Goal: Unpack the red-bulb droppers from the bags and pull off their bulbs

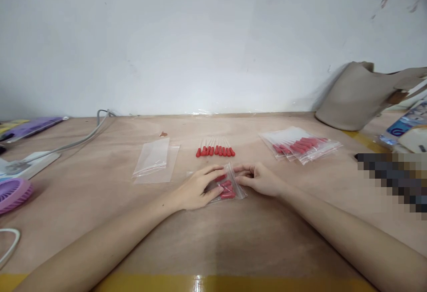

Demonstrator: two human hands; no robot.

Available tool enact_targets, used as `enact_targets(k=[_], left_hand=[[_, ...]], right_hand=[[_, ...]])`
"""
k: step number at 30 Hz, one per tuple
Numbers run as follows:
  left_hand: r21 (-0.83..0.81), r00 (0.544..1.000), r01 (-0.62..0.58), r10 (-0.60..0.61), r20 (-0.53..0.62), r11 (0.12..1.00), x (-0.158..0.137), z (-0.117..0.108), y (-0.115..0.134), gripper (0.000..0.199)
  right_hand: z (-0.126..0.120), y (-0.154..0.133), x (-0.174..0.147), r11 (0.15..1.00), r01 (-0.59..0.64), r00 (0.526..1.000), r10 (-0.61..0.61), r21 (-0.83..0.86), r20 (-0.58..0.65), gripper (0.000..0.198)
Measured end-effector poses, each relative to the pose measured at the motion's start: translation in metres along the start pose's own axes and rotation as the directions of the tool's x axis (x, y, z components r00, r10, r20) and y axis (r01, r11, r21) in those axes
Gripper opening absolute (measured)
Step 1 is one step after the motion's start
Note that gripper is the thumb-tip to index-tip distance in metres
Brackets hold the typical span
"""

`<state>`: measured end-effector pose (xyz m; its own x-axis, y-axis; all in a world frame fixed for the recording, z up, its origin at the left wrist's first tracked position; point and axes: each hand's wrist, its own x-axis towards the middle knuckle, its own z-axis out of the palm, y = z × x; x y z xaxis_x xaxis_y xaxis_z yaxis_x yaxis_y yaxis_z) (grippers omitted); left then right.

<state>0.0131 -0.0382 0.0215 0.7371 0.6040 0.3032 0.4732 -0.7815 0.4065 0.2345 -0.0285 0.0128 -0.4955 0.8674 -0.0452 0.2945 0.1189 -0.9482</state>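
In the middle of the table, near me, lies a clear zip-lock bag (pixel 240 190) with several red-ended pieces (pixel 227 190) inside. My left hand (pixel 202 187) rests over the bag's left side, thumb and fingers bent round the red pieces and holding it against the table. At the zip edge on the right, my right hand (pixel 262 180) has its thumb and forefinger closed on the bag's rim; the exact contact is hard to make out. Just beyond my hands, several thin pale sticks with red ends (pixel 216 150) lie in a row, red ends toward me.
Flat, unfilled zip-lock bags (pixel 155 161) lie to the left. Filled bags with red pieces (pixel 300 145) overlap at the right. A grey cable (pixel 83 138) and purple fan (pixel 13 194) are far left. A beige bag (pixel 350 96) leans on the wall (pixel 200 43).
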Motion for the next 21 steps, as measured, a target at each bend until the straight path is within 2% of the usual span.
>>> enact_targets(k=[5,10,13,18,21], left_hand=[[0.002,0.996,-0.059,0.059,-0.067,0.998,0.014,0.002,0.000,0.035],[0.110,0.981,-0.176,0.184,-0.069,0.978,0.025,0.009,-0.011,0.029],[0.170,0.967,-0.225,0.241,-0.083,0.959,0.027,0.012,-0.017,0.026],[0.307,0.919,-0.305,0.363,-0.151,0.901,0.027,0.015,-0.019,0.024],[0.419,0.892,-0.328,0.424,-0.159,0.847,0.026,0.015,-0.018,0.025]], right_hand=[[0.003,0.003,0.002,1.000,-0.009,1.000,0.010,0.027,-0.019,0.037],[0.008,0.010,0.004,0.988,0.007,0.993,0.011,0.152,-0.118,0.059],[0.012,0.012,0.004,0.986,0.009,0.989,0.016,0.169,-0.148,0.064],[0.017,0.011,0.004,0.980,0.094,0.987,-0.068,0.177,-0.149,0.043],[0.018,0.013,0.005,0.988,0.113,0.984,-0.097,0.101,-0.152,0.027]])
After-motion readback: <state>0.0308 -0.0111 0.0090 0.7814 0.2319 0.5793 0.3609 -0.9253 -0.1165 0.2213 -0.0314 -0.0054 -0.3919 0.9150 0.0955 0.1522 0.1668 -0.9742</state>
